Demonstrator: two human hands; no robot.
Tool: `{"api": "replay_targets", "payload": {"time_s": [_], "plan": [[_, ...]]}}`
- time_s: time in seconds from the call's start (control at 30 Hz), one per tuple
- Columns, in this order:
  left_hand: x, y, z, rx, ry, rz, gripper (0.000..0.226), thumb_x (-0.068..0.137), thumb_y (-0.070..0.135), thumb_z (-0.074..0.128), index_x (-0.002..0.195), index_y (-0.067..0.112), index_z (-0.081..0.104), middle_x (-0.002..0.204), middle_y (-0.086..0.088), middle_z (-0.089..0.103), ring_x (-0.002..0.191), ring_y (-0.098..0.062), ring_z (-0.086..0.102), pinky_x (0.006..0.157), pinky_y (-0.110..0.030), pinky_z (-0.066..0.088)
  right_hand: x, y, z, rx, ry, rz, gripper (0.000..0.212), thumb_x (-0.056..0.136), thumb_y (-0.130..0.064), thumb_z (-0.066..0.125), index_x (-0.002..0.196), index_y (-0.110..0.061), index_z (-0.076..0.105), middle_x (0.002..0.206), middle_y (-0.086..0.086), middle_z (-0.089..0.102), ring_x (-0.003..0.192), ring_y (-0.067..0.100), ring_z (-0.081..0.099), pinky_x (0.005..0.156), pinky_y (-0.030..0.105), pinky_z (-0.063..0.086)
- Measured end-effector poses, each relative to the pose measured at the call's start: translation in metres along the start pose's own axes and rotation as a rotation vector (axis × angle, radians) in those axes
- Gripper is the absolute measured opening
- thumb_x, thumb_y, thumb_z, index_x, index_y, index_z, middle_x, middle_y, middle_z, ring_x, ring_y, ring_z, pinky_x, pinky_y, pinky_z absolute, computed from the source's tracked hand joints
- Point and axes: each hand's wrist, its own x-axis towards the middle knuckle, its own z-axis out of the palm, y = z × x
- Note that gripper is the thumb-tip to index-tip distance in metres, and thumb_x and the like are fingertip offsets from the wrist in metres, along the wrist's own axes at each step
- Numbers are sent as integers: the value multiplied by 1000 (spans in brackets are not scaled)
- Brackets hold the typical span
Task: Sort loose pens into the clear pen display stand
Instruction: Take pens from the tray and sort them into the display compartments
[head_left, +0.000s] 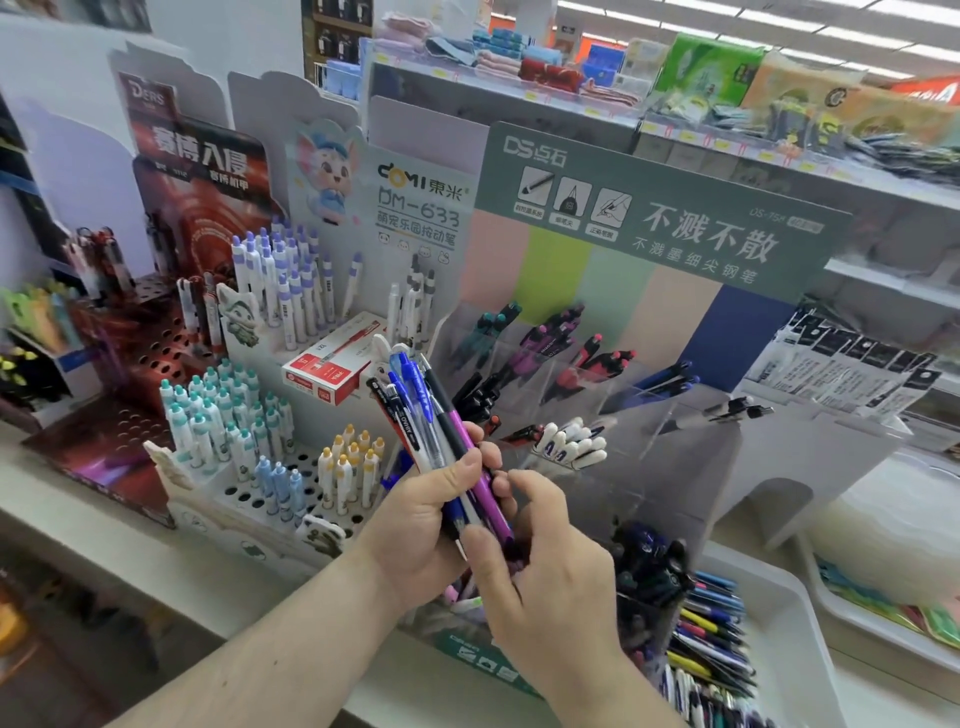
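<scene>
Shop shelves crowded with stationery run across the back, and in front of them, on a pale counter (156, 561), a person stands with both hands raised over the pen displays. Their left hand (431, 525) grips a bundle of loose pens (415, 410), fingers curled round the barrels and thumb pressed across the front; the pens fan upward, blue, black, white and clear ones together. Among them is a purple pen (480, 480), and the right hand (530, 551) pinches its lower end between thumb and fingertips, the other fingers loosely bent. Just behind the hands stands the clear pen display stand (613, 395), its slanted compartments holding teal, purple, red and blue pens in separate sections, with black ones and a cluster of white caps (569, 444) lower down. A green backing card (665, 218) with coloured stripes rises behind it. To the left a white stand with holes (270, 493) holds rows of pens capped in teal, light blue, yellow and lilac, and a red and white box (332, 371) lies on it. Further left is a dark red display (156, 364). Below the right hand, a white tray (789, 603) holds a heap of mixed pens (711, 639), many of them blurred.
</scene>
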Motion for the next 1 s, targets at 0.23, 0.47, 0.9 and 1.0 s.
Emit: {"api": "replay_targets", "payload": {"time_s": [0.23,0.47,0.9,1.0], "plan": [[-1,1,1,21,61,-50,51,51,31,96,92,13,70,84,-7,68,80,-23,71,71,-35,59,14,2,15,-75,131,99,55,95,-75,23,121,-33,47,66,-10,69,50,13,64,44,34,52],[-1,-1,4,189,171,-45,27,79,33,58,70,17,77,81,-8,73,73,-20,72,61,-30,58,20,2,16,-220,77,119,56,95,-73,22,98,-34,61,65,-13,66,55,15,64,45,35,51],[-1,4,-3,432,251,-142,39,80,26,67,109,0,68,100,-24,72,87,-33,72,70,-39,57,16,8,3,210,-81,263,26,90,-19,73,113,-29,68,79,-27,68,71,-2,66,63,9,49],[-2,7,0,472,208,-153,18,83,19,64,87,9,77,92,-19,73,83,-30,72,73,-41,56,17,1,-1,293,-106,290,33,91,-18,71,104,-46,60,83,-24,70,72,1,68,63,13,52]]}}
